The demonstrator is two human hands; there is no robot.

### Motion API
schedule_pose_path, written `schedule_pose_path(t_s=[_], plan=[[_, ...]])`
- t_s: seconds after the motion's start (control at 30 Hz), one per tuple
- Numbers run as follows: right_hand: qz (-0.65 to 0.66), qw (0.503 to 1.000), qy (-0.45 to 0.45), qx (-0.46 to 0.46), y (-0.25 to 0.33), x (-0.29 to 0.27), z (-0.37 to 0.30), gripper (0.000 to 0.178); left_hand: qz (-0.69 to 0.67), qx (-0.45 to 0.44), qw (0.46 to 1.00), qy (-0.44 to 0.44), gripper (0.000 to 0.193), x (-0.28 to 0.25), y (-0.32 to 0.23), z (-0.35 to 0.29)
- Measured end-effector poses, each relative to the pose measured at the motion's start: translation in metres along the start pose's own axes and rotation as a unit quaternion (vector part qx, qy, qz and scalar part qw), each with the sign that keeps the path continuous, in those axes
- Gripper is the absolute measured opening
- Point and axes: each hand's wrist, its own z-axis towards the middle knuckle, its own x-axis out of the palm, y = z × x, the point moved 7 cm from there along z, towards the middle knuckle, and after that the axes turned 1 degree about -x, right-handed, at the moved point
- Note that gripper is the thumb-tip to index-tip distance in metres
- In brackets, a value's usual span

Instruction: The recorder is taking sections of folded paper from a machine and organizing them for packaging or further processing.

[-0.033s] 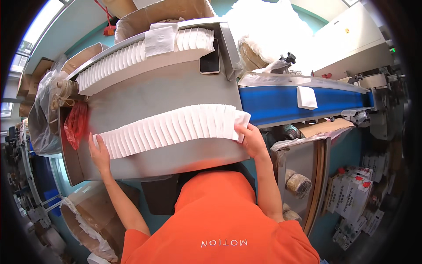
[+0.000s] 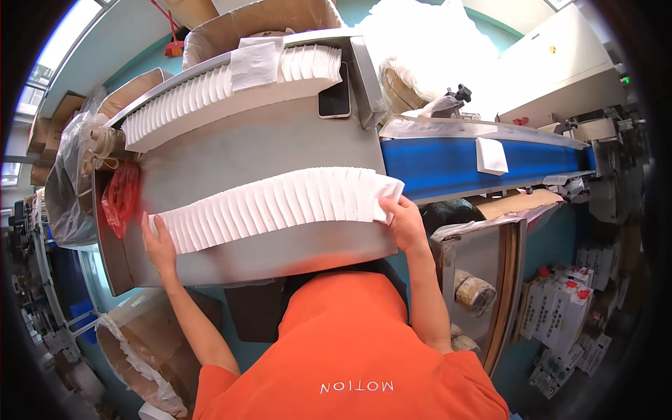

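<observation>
A long curved row of folded white paper napkins (image 2: 273,206) lies across the near part of the grey metal table (image 2: 245,150). My left hand (image 2: 159,248) holds its left end, thumb on the near side and fingers round the end face. At the other end, my right hand (image 2: 404,220) grips a small bundle of napkins (image 2: 387,189) that is tilted away from the rest. Some of the right fingers are hidden behind this bundle. A second row of napkins (image 2: 182,108) stands along the table's far edge, with a loose folded sheet (image 2: 254,64) over it.
A blue conveyor belt (image 2: 434,164) runs off to the right, carrying one white napkin stack (image 2: 491,156). A phone (image 2: 334,98) lies by the far row. A red plastic bag (image 2: 120,199) sits at the table's left side. Cardboard boxes (image 2: 150,336) stand below left.
My right hand and the bundle in it have shifted slightly to the right. The napkin stack on the belt has also moved a little right. My left hand stays put.
</observation>
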Motion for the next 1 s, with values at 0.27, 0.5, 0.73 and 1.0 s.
schedule_pose_path(t_s=[0.27,0.5,0.73,1.0], plan=[[-0.303,0.933,-0.044,-0.186,0.042,0.055,-0.011,0.051,0.005,-0.004,1.000,-0.003,0.051,-0.001,-0.014,-0.014],[-0.001,0.999,0.011,0.032,0.005,0.010,0.001,0.032,0.005,-0.021,1.000,-0.012,0.050,-0.001,-0.012,-0.013],[-0.303,0.942,-0.018,-0.145,0.045,0.055,-0.002,0.058,0.006,0.001,1.000,-0.017,0.050,0.000,-0.013,-0.015],[0.030,0.994,0.064,0.084,0.004,0.052,0.016,0.040,-0.076,0.177,0.981,-0.010,0.043,0.016,-0.167,-0.040]])
